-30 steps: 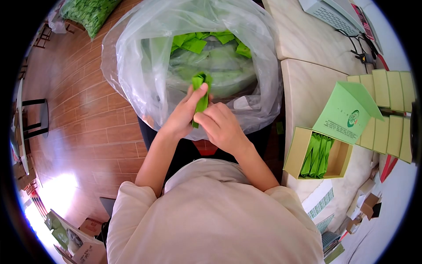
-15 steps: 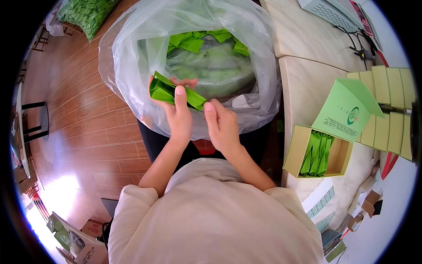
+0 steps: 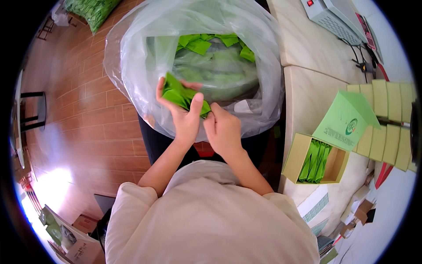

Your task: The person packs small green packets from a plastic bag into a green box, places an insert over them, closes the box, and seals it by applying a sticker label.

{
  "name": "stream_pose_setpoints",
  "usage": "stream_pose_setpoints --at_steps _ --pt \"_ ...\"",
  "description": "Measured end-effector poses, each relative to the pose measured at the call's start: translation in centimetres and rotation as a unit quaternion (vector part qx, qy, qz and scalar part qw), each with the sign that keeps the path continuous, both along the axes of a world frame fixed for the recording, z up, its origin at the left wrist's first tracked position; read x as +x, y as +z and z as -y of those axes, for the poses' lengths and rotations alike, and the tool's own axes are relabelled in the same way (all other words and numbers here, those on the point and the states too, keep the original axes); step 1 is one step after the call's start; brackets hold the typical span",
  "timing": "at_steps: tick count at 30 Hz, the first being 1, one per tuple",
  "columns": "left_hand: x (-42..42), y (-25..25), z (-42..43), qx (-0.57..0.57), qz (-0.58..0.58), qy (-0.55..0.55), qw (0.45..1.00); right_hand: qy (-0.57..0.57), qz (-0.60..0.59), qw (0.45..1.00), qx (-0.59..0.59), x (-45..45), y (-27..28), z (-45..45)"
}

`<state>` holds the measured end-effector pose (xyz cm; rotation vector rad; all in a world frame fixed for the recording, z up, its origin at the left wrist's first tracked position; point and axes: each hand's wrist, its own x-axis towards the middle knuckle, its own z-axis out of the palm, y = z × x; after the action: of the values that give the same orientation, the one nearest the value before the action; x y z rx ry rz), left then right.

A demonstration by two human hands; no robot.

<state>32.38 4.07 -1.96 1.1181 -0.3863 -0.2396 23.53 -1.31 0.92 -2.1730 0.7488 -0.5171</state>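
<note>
Several green packets (image 3: 178,94) lie fanned in my left hand (image 3: 184,119), its thumb pressed over them. My right hand (image 3: 223,128) is closed at their lower right end, with thumb and finger pinching the edge. Both hands are above the near rim of a large clear plastic bag (image 3: 145,94). Inside the bag, more green packets (image 3: 198,45) lie along the far side. To the right, an open box (image 3: 295,158) with a green lid holds a row of upright green packets (image 3: 314,161) in its left part.
Stacked yellow-green boxes (image 3: 381,143) stand at the right on a pale marbled table (image 3: 307,88). A grey machine (image 3: 327,20) with cables sits at the far right. A filled bag of green packets (image 3: 94,11) is at the upper left. Cardboard boxes are at lower left.
From an upright, narrow bundle, the packets have turned leftward and spread out in my left hand. My right hand has stayed at their lower end. The view has shifted slightly.
</note>
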Motion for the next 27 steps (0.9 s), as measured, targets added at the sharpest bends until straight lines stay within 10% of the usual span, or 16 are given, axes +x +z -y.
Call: stream_pose_setpoints --at_steps 5,13,23,26,27 --pt "2.4 1.0 0.0 0.034 -0.184 -0.078 0.979 -0.08 -0.001 0.981 0.179 0.7 -1.6 5.3" --pt "2.5 0.1 -1.0 0.095 -0.257 -0.214 0.938 -0.099 -0.119 0.916 -0.37 6.5 -11.3 16.7" --pt "4.0 -1.8 -1.6 0.068 -0.213 -0.191 0.956 -0.167 0.053 0.96 -0.219 5.2 -5.3 11.4" --pt "4.2 -1.4 -1.3 0.064 -0.178 -0.176 0.966 -0.123 0.084 0.984 -0.102 3.2 -2.0 8.3" --pt "4.3 -1.3 -1.2 0.096 -0.132 -0.167 0.972 -0.106 0.054 0.987 0.11 2.7 -1.0 7.9"
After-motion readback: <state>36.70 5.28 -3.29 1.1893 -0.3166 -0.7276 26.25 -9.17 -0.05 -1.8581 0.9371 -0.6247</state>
